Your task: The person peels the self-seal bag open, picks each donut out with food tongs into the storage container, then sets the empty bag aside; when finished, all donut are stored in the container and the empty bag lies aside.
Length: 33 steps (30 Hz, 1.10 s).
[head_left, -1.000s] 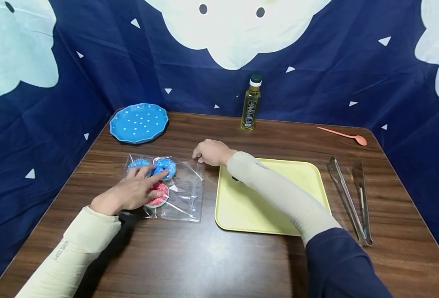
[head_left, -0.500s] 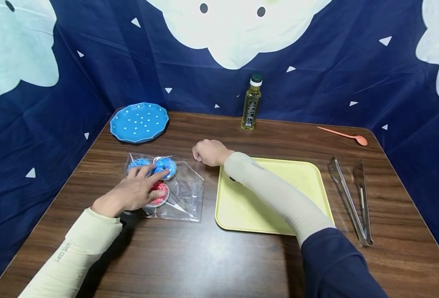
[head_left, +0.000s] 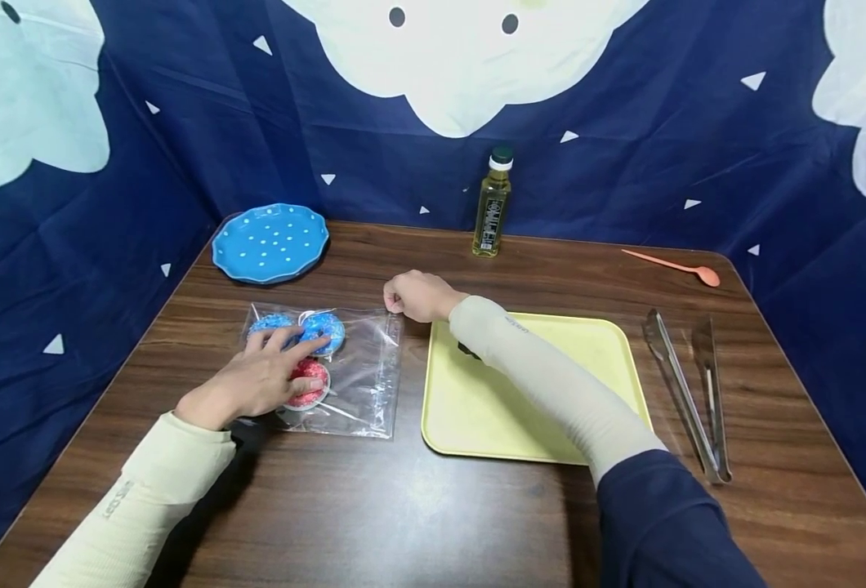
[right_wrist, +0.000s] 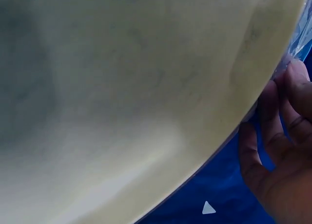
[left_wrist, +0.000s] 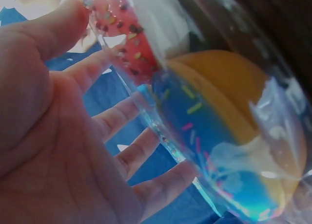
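Observation:
A clear plastic bag [head_left: 363,392] lies flat on the table's left half, with toy-like doughnuts inside: a blue one [head_left: 334,325], another blue one [head_left: 267,320] and a red one [head_left: 314,397]. My left hand [head_left: 249,382] rests on the bag over the doughnuts, fingers straight and spread. In the left wrist view those fingers [left_wrist: 139,148] touch the plastic above a blue sprinkled doughnut [left_wrist: 187,121]. At the far right corner of the bag, my right hand [head_left: 420,296] pinches the edge between thumb and fingertips, as the right wrist view also shows.
A yellow tray [head_left: 477,408] lies under my right forearm. Metal tongs [head_left: 686,392] are to its right, an orange spoon [head_left: 686,269] behind them. An oil bottle [head_left: 492,208] stands at the back. The blue dotted plate [head_left: 270,243] sits back left.
The open end of the bag, creased and folded half a second ago, now lies flatter and straighter. My right hand has barely shifted; my left hand stays on the doughnuts.

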Each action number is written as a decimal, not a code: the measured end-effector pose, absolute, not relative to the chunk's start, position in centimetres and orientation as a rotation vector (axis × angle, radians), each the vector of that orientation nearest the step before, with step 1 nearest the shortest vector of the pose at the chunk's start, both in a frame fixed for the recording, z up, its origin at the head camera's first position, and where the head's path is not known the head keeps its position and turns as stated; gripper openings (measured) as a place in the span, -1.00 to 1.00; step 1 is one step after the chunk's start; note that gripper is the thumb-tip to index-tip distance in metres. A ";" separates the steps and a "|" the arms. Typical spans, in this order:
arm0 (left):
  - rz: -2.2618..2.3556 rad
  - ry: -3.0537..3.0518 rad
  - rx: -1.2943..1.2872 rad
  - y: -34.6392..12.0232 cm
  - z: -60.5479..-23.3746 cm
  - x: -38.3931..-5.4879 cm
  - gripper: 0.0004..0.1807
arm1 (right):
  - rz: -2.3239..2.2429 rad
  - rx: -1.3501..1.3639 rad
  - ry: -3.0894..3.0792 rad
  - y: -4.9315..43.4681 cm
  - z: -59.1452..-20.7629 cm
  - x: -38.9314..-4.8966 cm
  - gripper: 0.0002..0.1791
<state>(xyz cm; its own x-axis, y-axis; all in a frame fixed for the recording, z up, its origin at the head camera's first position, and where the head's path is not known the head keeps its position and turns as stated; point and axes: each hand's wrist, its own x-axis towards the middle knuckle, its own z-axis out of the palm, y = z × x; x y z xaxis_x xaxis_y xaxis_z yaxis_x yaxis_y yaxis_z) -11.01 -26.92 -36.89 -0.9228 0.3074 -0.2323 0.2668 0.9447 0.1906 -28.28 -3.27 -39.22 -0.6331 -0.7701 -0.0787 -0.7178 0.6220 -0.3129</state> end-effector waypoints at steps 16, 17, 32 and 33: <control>0.222 2.824 0.428 -27.4 -36.7 -11.7 -0.27 | -0.431 -1.237 2.641 -2.1 -39.0 -28.7 -0.67; 0.222 2.818 0.422 -27.4 -36.6 -11.8 -0.27 | -0.434 -1.235 2.642 -2.0 -39.0 -28.7 -0.67; 0.258 2.791 0.363 -28.0 -37.1 -12.0 -0.29 | -0.543 -1.252 2.607 -1.6 -38.7 -28.3 -0.88; 0.261 2.790 0.360 -28.0 -37.1 -12.0 -0.30 | -0.531 -1.280 2.605 -1.7 -38.7 -28.2 -0.82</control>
<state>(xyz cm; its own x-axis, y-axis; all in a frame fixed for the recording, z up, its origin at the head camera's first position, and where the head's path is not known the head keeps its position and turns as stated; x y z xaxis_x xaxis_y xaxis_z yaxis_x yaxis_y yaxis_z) -11.95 -28.00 -37.09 -0.9187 0.2742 -0.2841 0.2168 0.9517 0.2176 -28.15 -1.71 -38.65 -0.6092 -0.7929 -0.0126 -0.7247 0.5631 -0.3972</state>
